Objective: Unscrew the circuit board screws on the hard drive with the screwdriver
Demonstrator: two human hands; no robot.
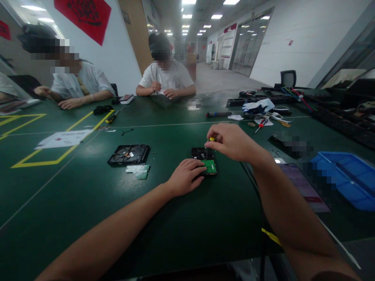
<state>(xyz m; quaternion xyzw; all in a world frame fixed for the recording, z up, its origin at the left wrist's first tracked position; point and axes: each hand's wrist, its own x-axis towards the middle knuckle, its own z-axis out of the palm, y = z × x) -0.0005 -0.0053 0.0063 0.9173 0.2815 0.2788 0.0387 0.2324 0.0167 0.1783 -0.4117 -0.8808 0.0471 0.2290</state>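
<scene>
A black hard drive [198,152] with a green circuit board [210,167] lies on the green table in front of me. My left hand [187,176] rests over its left side, fingers pressed together on the board's edge. Above the drive's upper right, my right hand [230,142] pinches a small screwdriver by its yellow end [212,139]. The shaft points down toward the drive; whether its tip touches a screw is too small to tell. Another opened drive [129,154] lies to the left, with a loose circuit board [138,171] just below it and tiny pieces beside it.
A blue tray [351,179] and a purple-screened device [304,185] are at the right. Gloves [258,105], a red screwdriver [261,125] and cables lie at the back right. Printed paper [64,139] is at the left. Two people sit across the table.
</scene>
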